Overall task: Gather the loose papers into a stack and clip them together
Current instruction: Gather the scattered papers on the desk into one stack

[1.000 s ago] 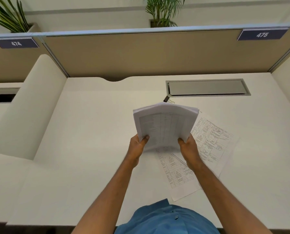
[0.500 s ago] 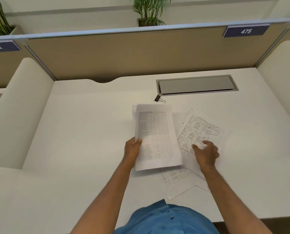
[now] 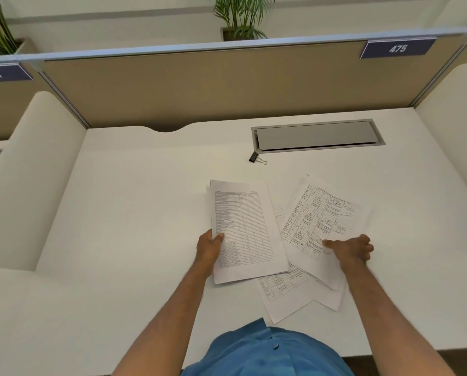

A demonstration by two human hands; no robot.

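A stack of printed papers (image 3: 245, 229) lies on the white desk (image 3: 134, 213), and my left hand (image 3: 209, 249) grips its left edge with the thumb on top. To its right lie loose sheets (image 3: 319, 223) with tables, fanned out and overlapping; a lower sheet (image 3: 284, 291) sticks out toward me. My right hand (image 3: 351, 249) rests flat on the top loose sheet, fingers pressing its near edge. A black binder clip (image 3: 255, 158) lies on the desk beyond the papers, apart from both hands.
A grey cable hatch (image 3: 317, 135) is set into the desk behind the clip. A tan partition (image 3: 213, 82) closes the back; white side dividers (image 3: 28, 172) flank the desk. Potted plants (image 3: 240, 17) stand beyond the partition.
The stack held up in both hands came down flat onto the desk. My right hand left it and moved right onto the loose sheets; my left hand kept hold of the stack.
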